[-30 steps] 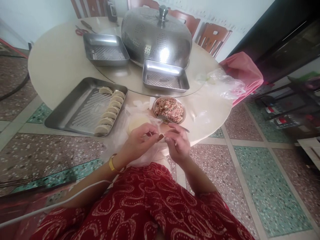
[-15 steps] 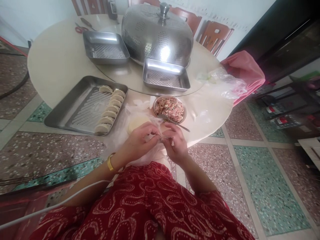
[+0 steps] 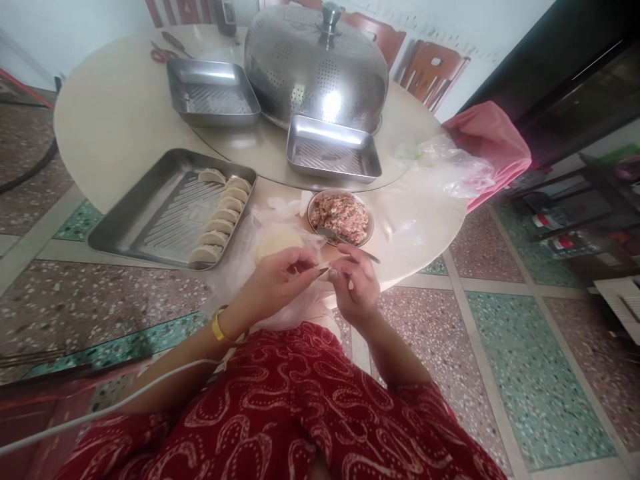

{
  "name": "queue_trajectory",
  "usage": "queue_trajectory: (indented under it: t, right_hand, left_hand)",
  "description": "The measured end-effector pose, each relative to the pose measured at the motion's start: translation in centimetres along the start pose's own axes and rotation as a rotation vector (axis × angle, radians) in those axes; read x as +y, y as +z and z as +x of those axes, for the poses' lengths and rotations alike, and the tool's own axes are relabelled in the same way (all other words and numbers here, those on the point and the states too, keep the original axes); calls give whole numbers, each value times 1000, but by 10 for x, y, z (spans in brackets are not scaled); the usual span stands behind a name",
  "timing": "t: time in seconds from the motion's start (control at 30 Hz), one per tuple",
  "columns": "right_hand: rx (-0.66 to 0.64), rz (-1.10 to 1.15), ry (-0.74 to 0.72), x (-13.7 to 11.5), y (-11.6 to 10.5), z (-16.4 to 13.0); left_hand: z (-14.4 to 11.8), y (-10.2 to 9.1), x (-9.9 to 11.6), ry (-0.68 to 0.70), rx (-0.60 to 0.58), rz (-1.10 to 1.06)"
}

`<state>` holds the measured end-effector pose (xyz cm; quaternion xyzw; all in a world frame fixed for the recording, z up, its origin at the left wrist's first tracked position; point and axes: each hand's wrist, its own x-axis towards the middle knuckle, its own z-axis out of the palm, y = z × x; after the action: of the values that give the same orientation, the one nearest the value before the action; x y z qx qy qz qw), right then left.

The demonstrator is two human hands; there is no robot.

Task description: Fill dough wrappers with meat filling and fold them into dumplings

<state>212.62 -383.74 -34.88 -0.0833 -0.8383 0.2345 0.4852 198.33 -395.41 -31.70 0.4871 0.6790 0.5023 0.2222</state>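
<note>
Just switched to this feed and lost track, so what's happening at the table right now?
A person seated at the round table pinches a dumpling between the left hand and the right hand, close to their lap. Just beyond the hands lie a stack of round wrappers and a bowl of minced filling with a spoon resting in it. Finished dumplings are lined along one side of a steel tray.

You sit at a round cream table [image 3: 110, 127] on a terrazzo floor [image 3: 530, 373] of speckled pink and green squares, with wooden chairs [image 3: 430, 73] against a pale wall [image 3: 65, 20] and dark furniture [image 3: 565, 80] on your right.
</note>
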Motion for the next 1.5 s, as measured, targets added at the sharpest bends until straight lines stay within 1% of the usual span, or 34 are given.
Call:
queue_trajectory:
  t: [0.1, 0.17, 0.33, 0.43, 0.5, 0.6, 0.7, 0.77, 0.9, 1.0, 1.07, 1.27, 1.37, 1.5]
  right_hand:
    - [-5, 34, 4, 0, 1, 0]
    - [-17, 55, 13, 0, 1, -1]
    - [-46, 64, 36, 0, 0, -3]
    - [-74, 63, 47, 0, -1, -3]
    - [-114, 75, 66, 1, -3, -3]
    - [-171, 131, 106, 3, -5, -3]
    - [-157, 170, 126, 4, -5, -3]
    - [-131, 167, 133, 5, -4, -3]
    - [-130, 162, 150, 5, -2, -3]
    - [-182, 168, 142, 5, -2, -3]
    - [-216, 173, 115, 4, -2, -2]
    - [-295, 171, 39, 0, -1, 2]
    - [-282, 152, 38, -3, 1, 3]
    - [-238, 137, 50, -5, 4, 5]
  left_hand:
    - [0, 2, -2, 29, -16, 37]
    - [1, 4, -2, 95, -5, 103]
    - [5, 7, -4, 320, 66, 343]
    - [7, 9, -6, 370, 67, 386]
    - [8, 9, -7, 352, 55, 376]
    - [6, 7, -6, 247, -3, 288]
    - [4, 1, -4, 115, -71, 188]
    - [3, -2, -4, 69, -82, 182]
    - [1, -3, -4, 61, -47, 196]
    - [1, -1, -6, 56, 9, 162]
    - [1, 0, -7, 30, 22, 132]
    - [1, -1, -7, -88, -54, 64]
    - [1, -3, -5, -107, -71, 9]
    - [-2, -4, -2, -113, -60, -81]
